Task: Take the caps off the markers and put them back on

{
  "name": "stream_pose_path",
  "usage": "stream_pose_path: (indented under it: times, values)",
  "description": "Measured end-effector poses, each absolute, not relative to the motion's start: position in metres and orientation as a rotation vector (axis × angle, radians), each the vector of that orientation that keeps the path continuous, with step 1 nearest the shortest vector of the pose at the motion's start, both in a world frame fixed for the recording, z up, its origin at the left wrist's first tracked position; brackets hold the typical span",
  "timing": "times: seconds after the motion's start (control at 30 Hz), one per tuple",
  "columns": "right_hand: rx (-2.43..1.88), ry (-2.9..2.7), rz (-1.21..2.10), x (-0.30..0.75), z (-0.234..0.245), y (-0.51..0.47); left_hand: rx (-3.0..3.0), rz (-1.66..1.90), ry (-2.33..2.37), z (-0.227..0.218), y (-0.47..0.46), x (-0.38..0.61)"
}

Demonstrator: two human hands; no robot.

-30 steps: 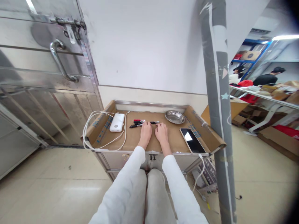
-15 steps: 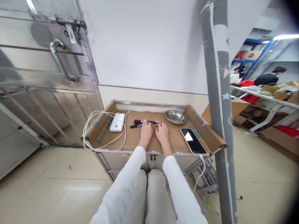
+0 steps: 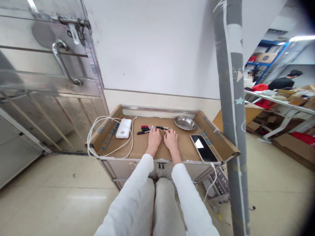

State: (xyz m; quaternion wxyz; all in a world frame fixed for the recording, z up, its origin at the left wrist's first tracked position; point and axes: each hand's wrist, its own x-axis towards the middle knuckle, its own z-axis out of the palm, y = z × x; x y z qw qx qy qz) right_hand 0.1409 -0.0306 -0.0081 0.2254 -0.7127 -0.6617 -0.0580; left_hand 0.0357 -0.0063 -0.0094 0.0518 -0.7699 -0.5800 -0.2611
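Both my hands rest side by side, fingers curled down, on a cardboard-lined tabletop (image 3: 140,147). My left hand (image 3: 154,140) is closed, fingertips at the end of a black pen (image 3: 142,132); what lies under them is hidden. My right hand (image 3: 170,139) is closed too, its fingertips pinching a thin dark piece, mostly covered, that looks like part of a pen. Just beyond the hands lies another black pen (image 3: 161,127) with a silvery end. A red pen (image 3: 147,126) lies with black pens left of my left hand.
A white power bank (image 3: 123,128) with a looped white cable (image 3: 132,141) lies at the left. A shallow metal bowl (image 3: 185,123) stands at the back right, a phone (image 3: 203,148) in front of it. Raised cardboard sides edge the top; a grey wrapped pole (image 3: 232,114) stands at right.
My hands stay almost in place. The dark piece between my fingertips shows less than before, close to my right fingers. The pens, bowl and phone have not moved.
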Motion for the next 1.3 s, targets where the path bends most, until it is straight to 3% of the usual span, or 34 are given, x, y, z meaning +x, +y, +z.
stream_pose_path:
  times: [0.63, 1.3]
  values:
    - [-1.849, -1.768, -0.087, 0.1445, -0.012, -0.0296, -1.79, -0.856, -2.129, -0.0109, -0.0135, 0.0361]
    - [-1.836, -1.754, -0.033, 0.1463, -0.0106, -0.0278, -2.109, -0.74, -1.969, -0.0059, -0.0099, 0.0348]
